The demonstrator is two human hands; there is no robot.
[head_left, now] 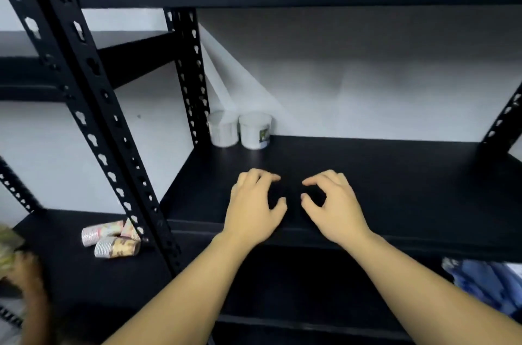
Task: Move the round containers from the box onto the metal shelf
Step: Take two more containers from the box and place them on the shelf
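Two round white containers stand side by side at the back left corner of the black metal shelf (381, 181): the left container (223, 128) against the upright post, the right container (255, 131) with a small dark label. My left hand (255, 205) and my right hand (330, 203) hover over the front middle of the shelf, well in front of the containers. Both hands hold nothing, with fingers curled and apart. The box is out of view.
A perforated black post (93, 107) separates this bay from a lower shelf on the left, where three paper cups (113, 237) lie on their sides. Another person's hand (22, 271) is at the left edge. Blue packaged items (485, 285) lie lower right.
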